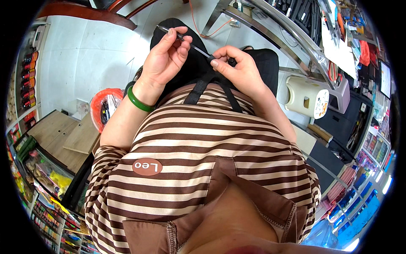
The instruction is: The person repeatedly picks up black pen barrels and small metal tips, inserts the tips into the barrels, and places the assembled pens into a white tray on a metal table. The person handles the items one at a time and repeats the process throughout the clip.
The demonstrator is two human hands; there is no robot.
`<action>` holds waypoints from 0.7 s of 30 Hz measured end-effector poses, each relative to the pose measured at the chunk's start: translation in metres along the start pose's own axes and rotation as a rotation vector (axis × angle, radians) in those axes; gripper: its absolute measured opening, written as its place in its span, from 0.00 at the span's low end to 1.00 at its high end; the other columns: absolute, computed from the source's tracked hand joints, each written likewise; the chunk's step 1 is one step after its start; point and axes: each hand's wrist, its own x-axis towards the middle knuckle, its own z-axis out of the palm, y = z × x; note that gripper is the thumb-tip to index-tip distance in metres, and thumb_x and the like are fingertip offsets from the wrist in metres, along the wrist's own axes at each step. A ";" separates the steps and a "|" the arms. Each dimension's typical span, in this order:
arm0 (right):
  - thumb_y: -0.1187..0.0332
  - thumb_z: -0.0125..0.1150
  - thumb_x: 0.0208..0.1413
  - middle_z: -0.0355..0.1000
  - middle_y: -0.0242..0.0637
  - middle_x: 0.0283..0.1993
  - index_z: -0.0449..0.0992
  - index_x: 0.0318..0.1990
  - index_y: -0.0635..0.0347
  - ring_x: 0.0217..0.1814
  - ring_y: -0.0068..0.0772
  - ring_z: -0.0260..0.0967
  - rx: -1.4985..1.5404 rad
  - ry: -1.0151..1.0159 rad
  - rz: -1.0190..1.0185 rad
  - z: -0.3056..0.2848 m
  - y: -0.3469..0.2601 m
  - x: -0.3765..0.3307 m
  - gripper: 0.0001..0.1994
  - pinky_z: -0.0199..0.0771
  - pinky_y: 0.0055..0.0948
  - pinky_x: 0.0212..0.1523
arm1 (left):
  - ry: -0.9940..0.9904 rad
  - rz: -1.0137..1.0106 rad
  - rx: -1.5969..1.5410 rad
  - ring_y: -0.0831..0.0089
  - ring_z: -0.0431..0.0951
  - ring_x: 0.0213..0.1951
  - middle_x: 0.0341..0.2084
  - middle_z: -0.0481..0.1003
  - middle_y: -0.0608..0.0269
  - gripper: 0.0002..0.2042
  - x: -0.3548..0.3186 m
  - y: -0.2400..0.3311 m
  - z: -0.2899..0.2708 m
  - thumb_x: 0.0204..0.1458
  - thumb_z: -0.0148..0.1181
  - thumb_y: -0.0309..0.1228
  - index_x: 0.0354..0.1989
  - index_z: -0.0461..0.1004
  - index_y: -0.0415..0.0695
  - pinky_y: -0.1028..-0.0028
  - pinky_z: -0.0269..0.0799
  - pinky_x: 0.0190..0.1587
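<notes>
A slim pen with a dark pointed tip slants across above my lap, its tip toward the upper left. My left hand closes round the tip half, thumb and fingers on the barrel. At the other end, my right hand pinches the pen's black end between thumb and forefinger. A small black knob shows by the curled fingers of my right hand; what it belongs to is unclear. Black straps lie over my striped top below the hands. A green bangle circles my left wrist.
A red-lined bin stands at my left beside wooden boards. At the right are a cream plastic stool and a metal-framed table with black items and paper. Wooden chair parts reach in at the top left.
</notes>
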 end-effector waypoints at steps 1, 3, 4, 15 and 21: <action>0.66 0.60 0.48 0.68 0.29 0.25 0.72 0.33 0.62 0.29 0.18 0.61 -0.005 0.000 0.000 0.000 0.000 0.001 0.10 0.64 0.20 0.33 | 0.006 0.002 0.021 0.76 0.72 0.31 0.32 0.72 0.55 0.14 0.000 -0.002 0.001 0.56 0.47 0.36 0.43 0.66 0.38 0.83 0.73 0.34; 0.65 0.61 0.47 0.68 0.29 0.25 0.72 0.33 0.62 0.29 0.18 0.62 -0.018 0.002 0.004 0.002 0.000 0.002 0.10 0.64 0.20 0.33 | -0.018 -0.019 0.075 0.76 0.73 0.31 0.33 0.72 0.56 0.14 -0.002 -0.007 0.003 0.56 0.46 0.36 0.44 0.66 0.38 0.83 0.73 0.35; 0.65 0.61 0.47 0.69 0.30 0.25 0.72 0.33 0.62 0.29 0.18 0.62 -0.025 0.004 0.007 0.004 0.001 0.003 0.10 0.65 0.20 0.33 | -0.030 -0.029 0.102 0.77 0.73 0.31 0.33 0.72 0.56 0.14 -0.003 -0.010 0.004 0.56 0.46 0.36 0.44 0.66 0.39 0.83 0.73 0.35; 0.65 0.60 0.48 0.70 0.31 0.27 0.73 0.34 0.62 0.30 0.19 0.64 0.126 0.035 0.028 0.016 0.013 0.007 0.10 0.65 0.21 0.33 | 0.014 -0.225 0.228 0.85 0.61 0.25 0.32 0.68 0.70 0.15 -0.011 -0.030 0.011 0.55 0.48 0.39 0.46 0.67 0.43 0.86 0.55 0.24; 0.68 0.56 0.52 0.71 0.31 0.29 0.72 0.33 0.64 0.32 0.19 0.66 0.345 -0.029 0.077 0.015 0.011 0.006 0.08 0.66 0.19 0.35 | 0.014 -0.213 0.312 0.84 0.62 0.25 0.28 0.68 0.70 0.14 -0.011 -0.030 0.014 0.56 0.47 0.38 0.45 0.68 0.42 0.86 0.56 0.25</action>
